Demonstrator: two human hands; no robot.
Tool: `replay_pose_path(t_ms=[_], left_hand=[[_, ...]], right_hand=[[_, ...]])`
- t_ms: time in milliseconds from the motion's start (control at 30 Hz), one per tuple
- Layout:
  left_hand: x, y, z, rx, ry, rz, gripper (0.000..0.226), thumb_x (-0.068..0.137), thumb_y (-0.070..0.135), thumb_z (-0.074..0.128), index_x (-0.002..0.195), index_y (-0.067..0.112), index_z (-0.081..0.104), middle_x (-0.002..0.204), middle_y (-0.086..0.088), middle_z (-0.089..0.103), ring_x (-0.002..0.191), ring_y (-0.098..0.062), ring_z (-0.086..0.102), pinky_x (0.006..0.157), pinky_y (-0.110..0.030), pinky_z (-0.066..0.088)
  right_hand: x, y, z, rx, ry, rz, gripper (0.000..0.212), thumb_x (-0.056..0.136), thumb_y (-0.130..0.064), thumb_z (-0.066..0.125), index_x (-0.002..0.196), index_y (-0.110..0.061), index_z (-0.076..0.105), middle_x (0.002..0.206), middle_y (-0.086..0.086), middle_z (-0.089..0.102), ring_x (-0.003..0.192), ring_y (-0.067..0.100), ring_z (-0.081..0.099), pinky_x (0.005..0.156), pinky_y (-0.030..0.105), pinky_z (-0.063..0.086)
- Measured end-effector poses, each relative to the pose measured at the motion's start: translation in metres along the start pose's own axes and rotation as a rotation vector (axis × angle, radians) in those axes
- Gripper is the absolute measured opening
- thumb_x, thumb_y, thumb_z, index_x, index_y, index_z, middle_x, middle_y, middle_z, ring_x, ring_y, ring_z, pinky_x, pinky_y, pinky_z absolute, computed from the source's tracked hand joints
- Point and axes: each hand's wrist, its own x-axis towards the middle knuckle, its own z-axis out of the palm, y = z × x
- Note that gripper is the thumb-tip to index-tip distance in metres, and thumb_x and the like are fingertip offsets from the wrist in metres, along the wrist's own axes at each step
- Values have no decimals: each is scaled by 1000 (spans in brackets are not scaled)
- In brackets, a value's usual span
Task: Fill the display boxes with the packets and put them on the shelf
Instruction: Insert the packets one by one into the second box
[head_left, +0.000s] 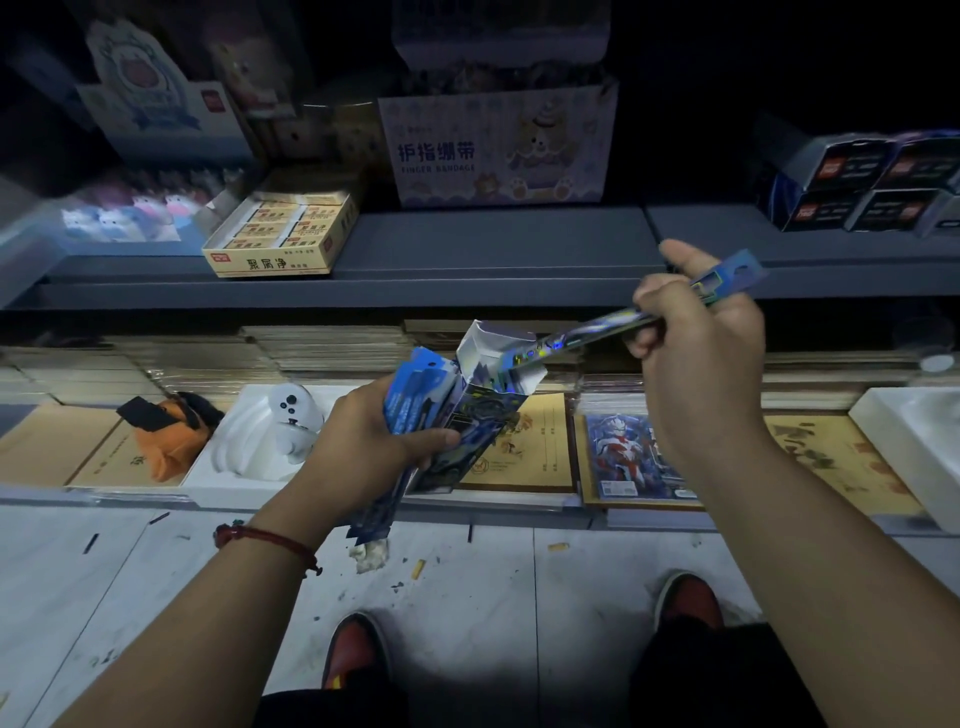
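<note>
One packet (621, 318) bridges right hand (696, 358) and left hand's (363, 447) display box (485, 410).

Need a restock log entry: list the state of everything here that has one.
Display box: top flap open, tilted, gripped by left hand.
Single packet: pinched by right hand, tip at the box's opening.
Spare packets: bunched in left hand beside the box.
Eraser box: open, full, on shelf.

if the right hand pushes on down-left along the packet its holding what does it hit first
Probably the open top of the blue printed cardboard display box gripped by the left hand; the long blue foil packet the right hand pinches already has its tip at that opening.
</note>
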Motion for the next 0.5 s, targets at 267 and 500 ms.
replay_pose_path(t_ms=[267, 500], left_hand=[[0, 0, -1, -17, -16, -5, 25, 77, 25, 86, 82, 20, 62, 70, -2, 72, 61, -18, 68, 55, -16, 51], [1, 2, -5, 7, 6, 7, 25, 77, 28, 86, 79, 22, 61, 70, 4, 72, 57, -9, 67, 52, -10, 47]], right_hand=[[-3, 1, -2, -310, -79, -110, 23, 93, -9, 56, 103, -29, 63, 113, 4, 67, 70, 4, 54, 78, 39, 49], [3, 0, -12, -618, -124, -203, 57, 97, -8, 54, 148, -29, 43, 104, 2, 46, 71, 3, 44, 61, 8, 39]])
